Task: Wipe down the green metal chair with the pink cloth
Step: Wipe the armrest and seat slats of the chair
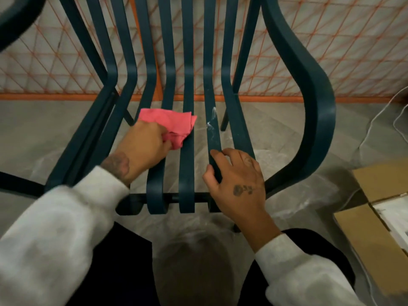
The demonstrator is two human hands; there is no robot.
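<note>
Far left: a dark curved piece [15, 21] is cut off by the top corner and blurred, so it cannot be identified; bare grey floor [33, 133] is seen beside the chair's left side, with open room there. The left sleeve [55, 228] is smeared by motion blur. The green metal chair [187, 173] is seen from above and in front, its seat slats running away toward the backrest, with gaps between slats through which the floor is seen; the backrest top is cut off by the frame edge. The pink cloth [172, 122] is bunched and laid across the left-of-centre slats, mid-seat; it is gripped and pressed down by the left hand [143, 144], fingers curled into the fabric, and part of the cloth is hidden under the hand. A whitish smear [212, 122] is seen on the slat right of centre, apart from the cloth. That same slat is clasped near the front edge by the right hand [238, 180], thumb on one side, fingers curled over the top. An orange mesh fence [331, 51] stands close behind the chair. Right of the curved armrest [318, 102], a white cable [379, 120] lies on the floor; an open cardboard box [375, 208] is cut off by the right edge, contents unclear. A blurred brown shape [194, 261] at bottom centre cannot be made out.
</note>
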